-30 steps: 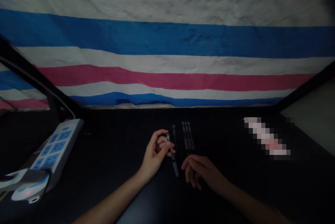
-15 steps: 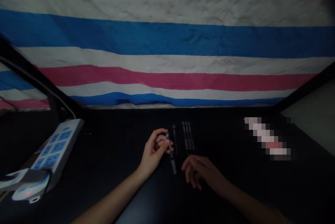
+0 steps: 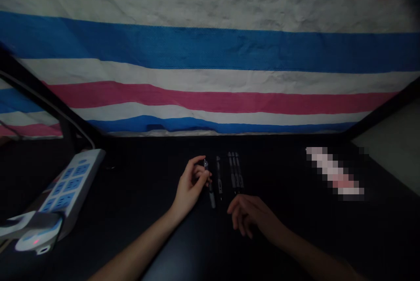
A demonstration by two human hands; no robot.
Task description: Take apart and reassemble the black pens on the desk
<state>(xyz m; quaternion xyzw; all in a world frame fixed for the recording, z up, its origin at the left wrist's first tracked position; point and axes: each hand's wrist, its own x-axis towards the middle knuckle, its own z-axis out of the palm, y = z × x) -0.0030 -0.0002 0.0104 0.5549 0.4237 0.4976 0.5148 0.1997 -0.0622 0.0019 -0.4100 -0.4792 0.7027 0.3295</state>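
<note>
My left hand point(image 3: 190, 187) is closed in a pinch on a dark pen point(image 3: 212, 198), which points up and down the table with a slight tilt. The pen's clear upper end shows by the forefinger, and its middle is partly covered by the fingers. Just right of it a single dark pen point(image 3: 219, 176) lies on the black table point(image 3: 278, 171). Beyond a small gap, three similar pens point(image 3: 235, 171) lie side by side. Below their near ends rests my right hand point(image 3: 252, 213), fingers loosely bent and apart, with nothing visible in them.
A white power strip point(image 3: 78, 180) with blue sockets lies at the left, a white plug point(image 3: 39, 235) at its near end. On the right is a blurred-out pinkish object point(image 3: 333, 171). A striped sheet point(image 3: 210, 49) hangs behind the table.
My left hand has shifted left and slightly away with the held pen, so the single pen beside it shows whole. The right hand stays almost still.
</note>
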